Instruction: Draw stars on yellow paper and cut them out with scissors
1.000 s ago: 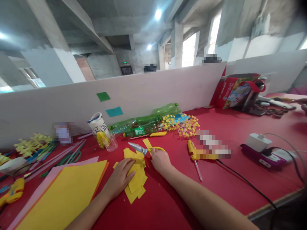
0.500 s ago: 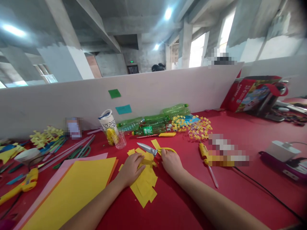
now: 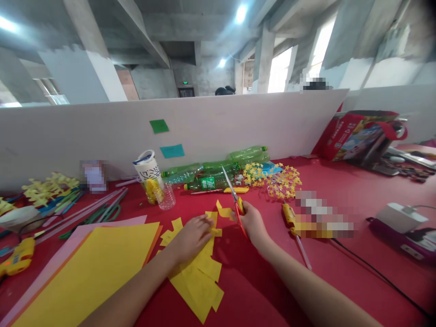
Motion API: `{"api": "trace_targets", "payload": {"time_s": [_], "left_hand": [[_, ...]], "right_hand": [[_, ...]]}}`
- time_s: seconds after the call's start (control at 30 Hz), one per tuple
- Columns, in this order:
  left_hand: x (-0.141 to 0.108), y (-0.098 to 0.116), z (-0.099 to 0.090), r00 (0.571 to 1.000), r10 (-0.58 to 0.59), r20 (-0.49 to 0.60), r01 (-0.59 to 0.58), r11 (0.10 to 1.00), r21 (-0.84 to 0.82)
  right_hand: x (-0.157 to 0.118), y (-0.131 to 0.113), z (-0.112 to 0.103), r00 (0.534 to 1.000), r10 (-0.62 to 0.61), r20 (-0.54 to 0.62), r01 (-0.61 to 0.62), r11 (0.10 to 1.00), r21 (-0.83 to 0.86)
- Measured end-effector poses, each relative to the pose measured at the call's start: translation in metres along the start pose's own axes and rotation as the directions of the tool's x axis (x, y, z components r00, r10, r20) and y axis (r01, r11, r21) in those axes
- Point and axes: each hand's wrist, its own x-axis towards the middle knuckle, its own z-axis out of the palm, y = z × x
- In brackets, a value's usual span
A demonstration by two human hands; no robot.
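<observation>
My right hand (image 3: 255, 223) grips a pair of scissors (image 3: 235, 198) with yellow and red handles, its blades pointing up and away from me. Just left of the scissors a curled yellow paper strip (image 3: 223, 210) stands up from the table. My left hand (image 3: 193, 237) is closed over some yellow paper pieces (image 3: 211, 221), its fingertips bent onto them. Beneath that hand and wrist, more cut yellow paper (image 3: 199, 286) lies in an overlapping pile. The palm hides part of the pile.
Yellow, orange and pink sheets (image 3: 102, 263) lie at the left. Green plastic bottles (image 3: 218, 170), a white cup (image 3: 149, 169) and a yellow utility knife (image 3: 236, 190) line the back. A yellow glue gun (image 3: 289, 217) with a cord lies right, near yellow stars (image 3: 282, 179).
My right hand has raised the scissors, swinging the blades from pointing left to pointing up and away. My left hand stays on the paper pieces, which are now more spread out.
</observation>
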Motion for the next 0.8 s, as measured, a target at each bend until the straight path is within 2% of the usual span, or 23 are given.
{"api": "trace_targets", "payload": {"time_s": [0.07, 0.17, 0.23, 0.27, 0.3, 0.33, 0.37, 0.4, 0.43, 0.47, 0.5, 0.6, 0.67, 0.8], "left_hand": [[-0.003, 0.004, 0.006, 0.999, 0.001, -0.042, 0.001, 0.999, 0.052], [-0.01, 0.012, 0.005, 0.99, -0.082, -0.118, 0.088, 0.995, 0.044], [-0.013, 0.016, -0.001, 0.969, -0.189, -0.157, 0.171, 0.978, -0.121], [-0.012, 0.017, -0.004, 0.948, -0.275, -0.159, 0.226, 0.935, -0.274], [-0.011, 0.018, -0.006, 0.925, -0.364, -0.11, 0.271, 0.835, -0.479], [-0.009, 0.018, -0.008, 0.899, -0.437, -0.031, 0.296, 0.659, -0.692], [-0.008, 0.018, -0.008, 0.888, -0.452, 0.086, 0.293, 0.411, -0.863], [-0.006, 0.019, -0.008, 0.886, -0.424, 0.189, 0.282, 0.168, -0.945], [-0.005, 0.019, -0.007, 0.894, -0.366, 0.259, 0.277, -0.003, -0.961], [-0.004, 0.019, -0.006, 0.895, -0.337, 0.291, 0.268, -0.113, -0.957], [-0.004, 0.019, -0.004, 0.893, -0.341, 0.294, 0.251, -0.166, -0.954], [-0.007, 0.019, 0.001, 0.873, -0.438, 0.216, 0.174, -0.133, -0.976], [-0.009, 0.017, 0.002, 0.871, -0.447, 0.206, 0.173, -0.113, -0.978], [-0.011, 0.013, 0.0, 0.901, -0.346, 0.261, 0.239, -0.105, -0.965]], "right_hand": [[0.003, 0.002, -0.001, 1.0, 0.027, -0.013, -0.026, 0.997, 0.075], [0.002, 0.002, 0.001, 0.999, 0.046, -0.009, -0.044, 0.986, 0.158], [-0.002, -0.002, 0.003, 0.999, 0.037, 0.002, -0.037, 0.98, 0.196], [-0.006, -0.005, 0.004, 1.0, 0.027, 0.009, -0.028, 0.977, 0.209], [-0.01, -0.008, 0.005, 1.0, 0.014, 0.015, -0.018, 0.976, 0.218], [-0.015, -0.012, 0.007, 1.0, -0.003, 0.023, -0.002, 0.975, 0.224], [-0.021, -0.017, 0.009, 0.999, -0.023, 0.028, 0.016, 0.974, 0.227], [-0.028, -0.021, 0.011, 0.998, -0.055, 0.04, 0.044, 0.973, 0.227], [-0.034, -0.025, 0.013, 0.992, -0.114, 0.05, 0.101, 0.973, 0.21], [-0.04, -0.028, 0.015, 0.985, -0.158, 0.074, 0.142, 0.972, 0.185], [-0.046, -0.031, 0.017, 0.978, -0.188, 0.086, 0.171, 0.969, 0.179], [-0.058, -0.037, 0.019, 0.937, -0.293, 0.19, 0.249, 0.942, 0.225], [-0.057, -0.038, 0.016, 0.928, -0.306, 0.212, 0.244, 0.93, 0.274], [-0.042, -0.032, 0.008, 0.964, -0.175, 0.2, 0.085, 0.917, 0.39]]}}
